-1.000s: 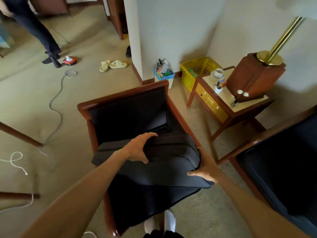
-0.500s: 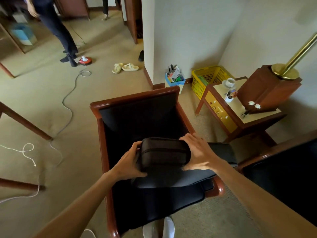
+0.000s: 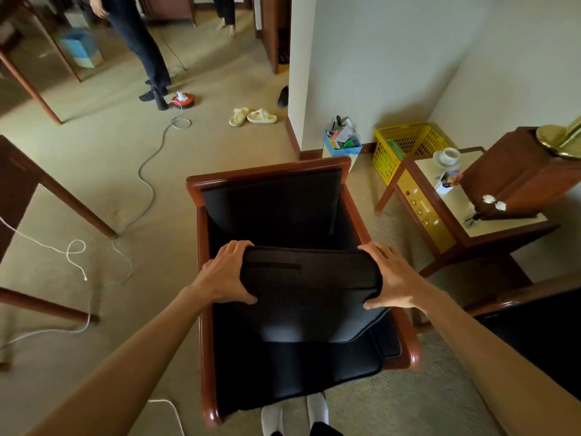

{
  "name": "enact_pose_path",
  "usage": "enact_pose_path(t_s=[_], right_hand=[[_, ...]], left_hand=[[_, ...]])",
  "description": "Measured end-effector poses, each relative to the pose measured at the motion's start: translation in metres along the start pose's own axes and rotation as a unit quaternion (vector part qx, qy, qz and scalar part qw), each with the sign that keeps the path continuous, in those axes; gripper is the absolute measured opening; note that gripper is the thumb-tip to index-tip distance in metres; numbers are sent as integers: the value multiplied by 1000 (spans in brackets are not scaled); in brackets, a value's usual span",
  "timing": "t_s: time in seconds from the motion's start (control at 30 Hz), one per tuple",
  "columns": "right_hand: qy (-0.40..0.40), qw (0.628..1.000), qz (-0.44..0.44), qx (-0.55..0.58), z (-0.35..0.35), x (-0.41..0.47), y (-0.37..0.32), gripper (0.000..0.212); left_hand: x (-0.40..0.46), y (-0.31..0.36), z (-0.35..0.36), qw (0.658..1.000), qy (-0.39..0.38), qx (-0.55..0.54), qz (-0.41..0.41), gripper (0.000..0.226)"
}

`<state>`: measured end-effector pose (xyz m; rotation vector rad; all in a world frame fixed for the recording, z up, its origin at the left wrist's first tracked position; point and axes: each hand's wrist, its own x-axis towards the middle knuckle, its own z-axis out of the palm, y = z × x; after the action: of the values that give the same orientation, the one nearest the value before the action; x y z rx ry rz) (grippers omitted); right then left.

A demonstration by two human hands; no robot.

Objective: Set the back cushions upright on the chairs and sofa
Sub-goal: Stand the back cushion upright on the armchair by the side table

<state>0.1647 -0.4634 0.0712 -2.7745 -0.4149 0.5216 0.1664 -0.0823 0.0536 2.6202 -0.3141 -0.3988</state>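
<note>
— Head view: anything hidden?
— Second chair (image 3: 540, 338) at right cut off by the frame edge; lamp base (image 3: 558, 141) cropped too. Seat mostly covered by one dark back cushion (image 3: 311, 294), tilted over the armchair (image 3: 273, 180).
— Counts?
— Two hands: left hand (image 3: 224, 278) and right hand (image 3: 393, 278), fingers clamped on the cushion's two upper corners. Two slippers (image 3: 253, 116) on the floor, one cup (image 3: 448, 155) on the tabletop (image 3: 503, 226), one yellow basket (image 3: 408, 143).

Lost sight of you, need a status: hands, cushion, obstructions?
Left hand and right hand grip the back cushion's top corners. Cushion raised over the armchair seat, not yet against the backrest. Nothing in the way.
</note>
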Motion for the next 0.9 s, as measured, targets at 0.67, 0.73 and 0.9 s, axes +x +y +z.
enact_pose_path(t_s=[0.67,0.73,0.9], right_hand=[[53,956,-178,227,-18,55,-107,115],[10,951,-154,269,-3,63,-88,126],[-77,976,-15,202,69,57,-19,136]], left_hand=[[0,40,-1,999,48,25,0,119],[4,37,-5,999,47,-11,-4,116],[-4,21,-9,999,24,-27,-15,122]])
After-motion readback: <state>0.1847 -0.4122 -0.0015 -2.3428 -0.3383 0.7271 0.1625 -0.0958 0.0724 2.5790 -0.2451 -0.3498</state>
